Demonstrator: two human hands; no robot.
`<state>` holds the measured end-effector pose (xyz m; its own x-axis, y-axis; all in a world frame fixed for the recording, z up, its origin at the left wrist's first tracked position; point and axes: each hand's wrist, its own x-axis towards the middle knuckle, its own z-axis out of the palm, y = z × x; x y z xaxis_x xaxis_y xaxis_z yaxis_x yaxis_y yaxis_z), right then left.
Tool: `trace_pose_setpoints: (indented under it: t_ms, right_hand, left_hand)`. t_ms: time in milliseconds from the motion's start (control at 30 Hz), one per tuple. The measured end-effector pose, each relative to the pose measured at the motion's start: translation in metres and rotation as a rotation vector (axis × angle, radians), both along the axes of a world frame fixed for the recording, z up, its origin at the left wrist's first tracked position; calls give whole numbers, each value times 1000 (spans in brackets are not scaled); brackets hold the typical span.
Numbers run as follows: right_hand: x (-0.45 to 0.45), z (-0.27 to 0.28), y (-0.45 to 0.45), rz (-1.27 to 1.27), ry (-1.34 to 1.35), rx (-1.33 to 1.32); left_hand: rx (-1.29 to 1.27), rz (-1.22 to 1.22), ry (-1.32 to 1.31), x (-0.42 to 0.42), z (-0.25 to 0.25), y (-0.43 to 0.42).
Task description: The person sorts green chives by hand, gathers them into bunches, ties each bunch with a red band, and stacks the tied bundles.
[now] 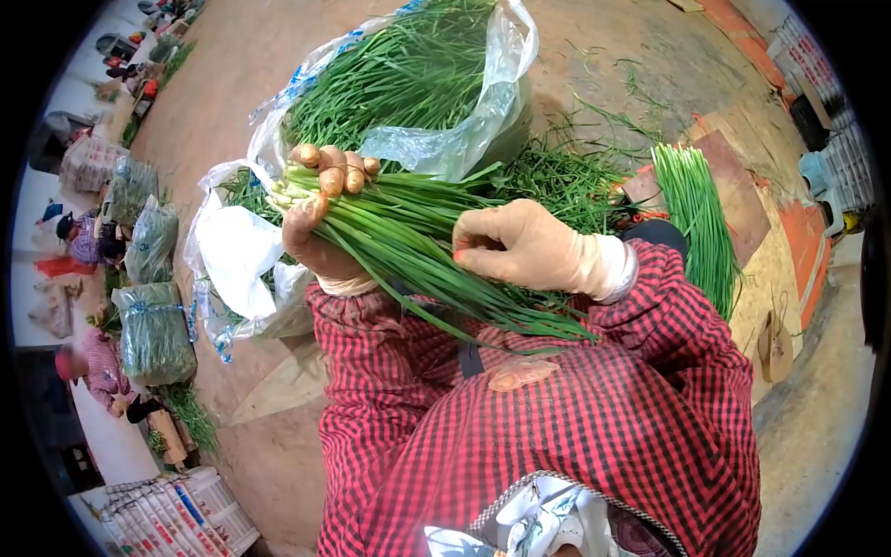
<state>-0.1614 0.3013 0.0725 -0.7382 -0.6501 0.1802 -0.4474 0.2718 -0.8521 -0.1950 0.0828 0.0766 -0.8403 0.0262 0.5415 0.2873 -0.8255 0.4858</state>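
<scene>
one green bunch of long thin leaves is raised in front of the person's body, pale stem ends to the left, leaf tips fanning out to the right and drooping. one left hand has hold of it near the pale ends: four fingers curl over the far side, the thumb presses along the near side, closed firmly around the stems. one right hand is over the middle of the leaves, wrist coming in from the right, fingers bent inward with thumb and forefinger close together; whether they pinch a leaf i cannot tell. both elbows are bent, in two checked sleeves.

just beyond are two plastic bags of greens: one big bag and one smaller bag, its edge near the left wrist. loose leaves lie in one heap beyond the right hand. one second bunch lies well right of that hand, pale ends away from the person. bare floor opens left of the big bag and beyond the loose leaves.
</scene>
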Motion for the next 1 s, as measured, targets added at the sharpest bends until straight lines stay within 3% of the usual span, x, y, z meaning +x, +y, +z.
trace_pose_setpoints:
  t_ms: [67, 167, 200, 233, 300, 467, 600, 667, 1000]
  right_hand:
    - [3, 5, 12, 137, -273, 2]
    - [12, -2, 41, 294, -352, 48]
    - [14, -4, 46, 180, -311, 192]
    - [17, -12, 46, 1, -69, 247]
    - [17, -18, 38, -138, 82, 7]
    - [13, -7, 1, -161, 155, 90]
    - [13, -11, -26, -181, -42, 5]
    - [12, -14, -29, -88, -738, -367]
    - [16, 1, -11, 97, -827, -279]
  left_hand:
    - [11, 15, -1, 1, -1, -5]
    - [65, 38, 59, 1, -4, -19]
    - [119, 32, 62, 3, -4, -21]
    - [171, 21, 64, 4, -4, -22]
    - [164, 37, 57, 5, -6, -22]
    - [191, -11, 63, 5, -5, -9]
    - [160, -34, 97, 5, -5, -5]
    - [158, -43, 106, 6, -7, -7]
    - [145, -81, 100, 8, -16, -14]
